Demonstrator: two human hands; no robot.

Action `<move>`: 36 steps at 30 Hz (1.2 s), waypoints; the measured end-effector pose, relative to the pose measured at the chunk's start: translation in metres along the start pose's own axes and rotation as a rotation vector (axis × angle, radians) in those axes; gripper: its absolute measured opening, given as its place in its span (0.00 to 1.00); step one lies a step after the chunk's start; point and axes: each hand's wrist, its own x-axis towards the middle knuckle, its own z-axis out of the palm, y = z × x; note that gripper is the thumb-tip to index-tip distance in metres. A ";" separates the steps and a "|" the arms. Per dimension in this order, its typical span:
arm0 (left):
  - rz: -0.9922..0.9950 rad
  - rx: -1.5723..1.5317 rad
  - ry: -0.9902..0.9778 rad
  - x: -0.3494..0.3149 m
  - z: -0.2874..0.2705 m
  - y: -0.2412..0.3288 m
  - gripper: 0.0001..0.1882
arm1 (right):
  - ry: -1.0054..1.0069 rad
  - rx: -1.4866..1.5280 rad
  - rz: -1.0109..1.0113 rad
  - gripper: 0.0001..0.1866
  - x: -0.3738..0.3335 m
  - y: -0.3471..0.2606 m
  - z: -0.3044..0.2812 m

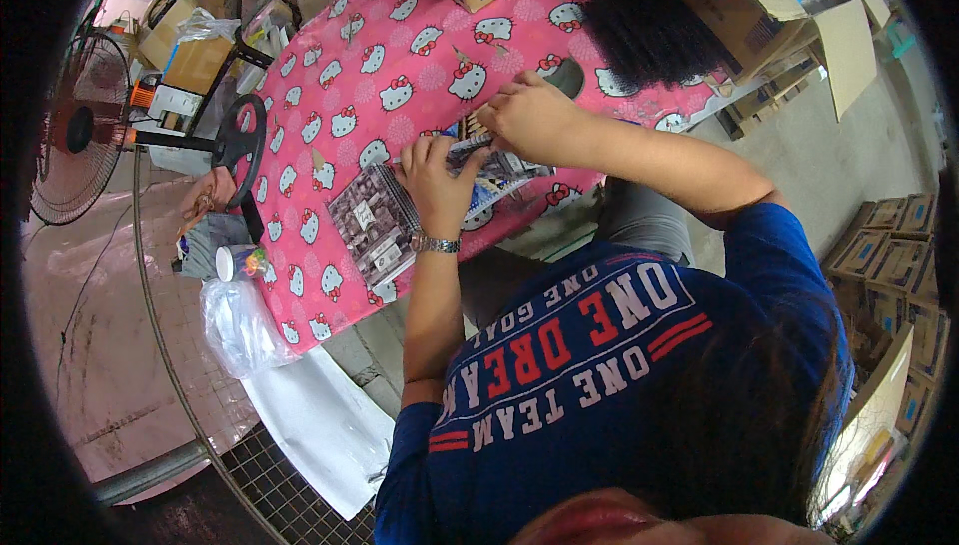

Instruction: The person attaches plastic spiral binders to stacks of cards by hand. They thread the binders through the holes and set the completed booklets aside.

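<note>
A spiral notebook (370, 227) with a black-and-white photo-print cover lies on a pink table covering with cartoon cat faces. Just right of its spiral edge, my left hand (437, 180) rests over a second printed booklet (496, 185), with its thumb apart from the fingers and a metal watch on the wrist. My right hand (529, 123) is curled with its fingertips together at the far edge of that booklet. Whatever is pinched there is too small and covered to name. Part of a dark grey round object (567, 77) shows beyond the right hand.
A bundle of black bristles (654, 37) and open cardboard boxes (699, 5) stand at the far right. On the left are a standing fan (80, 130), a white-lidded jar (228, 263) and a clear plastic bag (238, 325). Stacked cartons (889, 265) stand lower right.
</note>
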 end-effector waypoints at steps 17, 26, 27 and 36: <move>-0.052 -0.026 -0.058 0.002 0.006 -0.001 0.21 | -0.054 0.213 0.064 0.15 0.008 0.001 0.010; -0.024 -0.062 -0.095 0.001 -0.002 -0.007 0.20 | -0.223 0.831 -0.134 0.17 0.027 0.034 0.021; -0.002 -0.059 -0.073 0.000 -0.004 -0.006 0.19 | -0.212 0.887 -0.054 0.20 0.037 0.057 0.033; 0.127 -0.169 -0.076 0.014 -0.007 0.001 0.15 | 0.073 0.241 0.451 0.26 -0.007 0.117 0.101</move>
